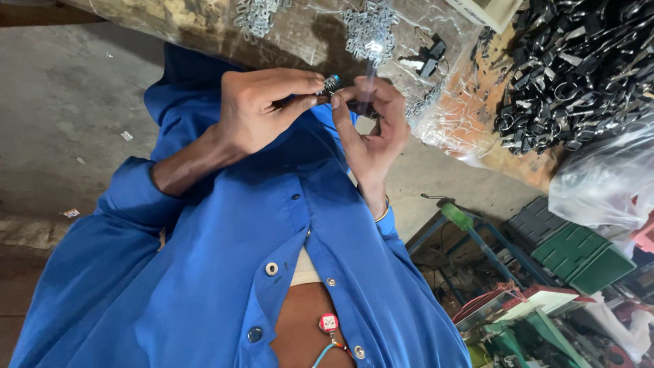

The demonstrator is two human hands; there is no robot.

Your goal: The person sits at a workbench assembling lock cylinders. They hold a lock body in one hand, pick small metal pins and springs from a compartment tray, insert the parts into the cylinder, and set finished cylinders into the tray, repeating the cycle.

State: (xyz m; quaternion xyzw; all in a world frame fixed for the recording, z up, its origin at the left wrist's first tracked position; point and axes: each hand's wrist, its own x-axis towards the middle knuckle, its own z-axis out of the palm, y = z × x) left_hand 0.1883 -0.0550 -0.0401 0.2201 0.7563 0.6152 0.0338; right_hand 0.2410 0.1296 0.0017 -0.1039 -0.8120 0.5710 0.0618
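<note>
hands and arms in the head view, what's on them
Both hands are bare. The left hand comes out of a bright blue sleeve pushed up the forearm. The right hand has a thin bangle at the wrist, above a blue cuff.

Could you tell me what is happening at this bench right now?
A person in a blue shirt holds a small dark metal part between both hands: left hand and right hand pinch it close to the chest. On the plastic-covered workbench lie a heap of black metal pieces and clusters of small silver parts.
</note>
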